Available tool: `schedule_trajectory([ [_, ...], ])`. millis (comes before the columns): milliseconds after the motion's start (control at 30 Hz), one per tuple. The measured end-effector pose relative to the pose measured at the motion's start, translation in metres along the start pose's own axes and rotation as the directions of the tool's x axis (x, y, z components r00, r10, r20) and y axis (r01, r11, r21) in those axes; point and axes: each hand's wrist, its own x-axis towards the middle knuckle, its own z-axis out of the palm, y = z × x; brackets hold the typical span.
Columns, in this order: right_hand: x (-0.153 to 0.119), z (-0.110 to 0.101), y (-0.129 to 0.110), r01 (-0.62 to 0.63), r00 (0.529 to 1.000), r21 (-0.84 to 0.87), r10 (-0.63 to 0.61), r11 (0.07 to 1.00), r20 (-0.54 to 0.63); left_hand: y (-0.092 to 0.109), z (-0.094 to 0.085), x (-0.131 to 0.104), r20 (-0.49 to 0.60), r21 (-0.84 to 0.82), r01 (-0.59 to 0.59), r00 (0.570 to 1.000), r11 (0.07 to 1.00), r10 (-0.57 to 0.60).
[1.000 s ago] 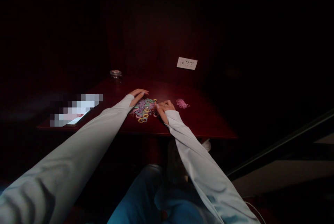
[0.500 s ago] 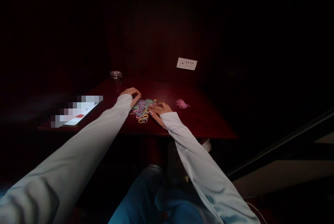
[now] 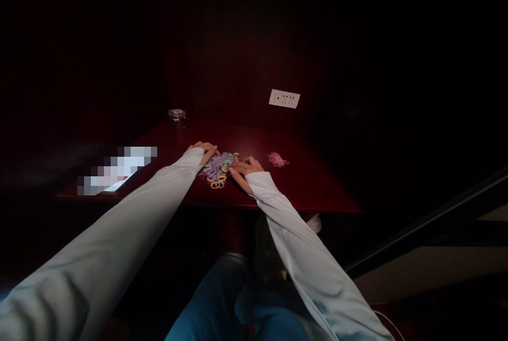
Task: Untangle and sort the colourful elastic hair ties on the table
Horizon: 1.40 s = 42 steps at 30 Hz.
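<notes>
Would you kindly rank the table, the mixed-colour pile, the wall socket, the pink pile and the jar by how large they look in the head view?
1. Table
2. Mixed-colour pile, partly covered by fingers
3. Wall socket
Pink pile and jar: too alike to rank.

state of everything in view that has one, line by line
mixed bands: loose, heaped
pink bands: loose, clumped apart
left hand: bent, at mixed bands, grip unclear
right hand: bent, at mixed bands, grip unclear
jar: upright, looks lidded
device: screen lit, partly pixelated
wall socket: nothing plugged in
</notes>
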Motion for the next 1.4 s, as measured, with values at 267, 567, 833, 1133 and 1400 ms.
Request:
schedule_trajectory([
  [267, 0.002, 0.004, 0.002, -0.008, 1.000, -0.021, 0.008, 1.000, -0.004, 0.004, 0.001, 0.000, -0.028, 0.001, -0.061, 0.998, 0.998, 0.061],
  [567, 0.001, 0.000, 0.000, -0.038, 0.999, -0.042, 0.037, 0.998, -0.023, 0.029, -0.023, -0.007, 0.055, -0.022, -0.263, 0.963, 0.964, 0.264],
  [833, 0.003, 0.008, 0.006, -0.055, 0.998, -0.035, 0.054, 0.998, -0.041, 0.035, -0.024, -0.015, 0.183, -0.016, -0.335, 0.925, 0.942, 0.332],
  [1133, -0.002, -0.001, 0.002, -0.015, 1.000, -0.019, 0.015, 1.000, -0.023, 0.031, -0.022, -0.014, 0.245, 0.015, -0.344, 0.911, 0.939, 0.331],
  [1400, 0.001, 0.001, 0.002, -0.054, 0.998, -0.030, 0.054, 0.998, -0.013, 0.021, -0.018, -0.010, 0.245, -0.005, -0.374, 0.899, 0.927, 0.364],
])
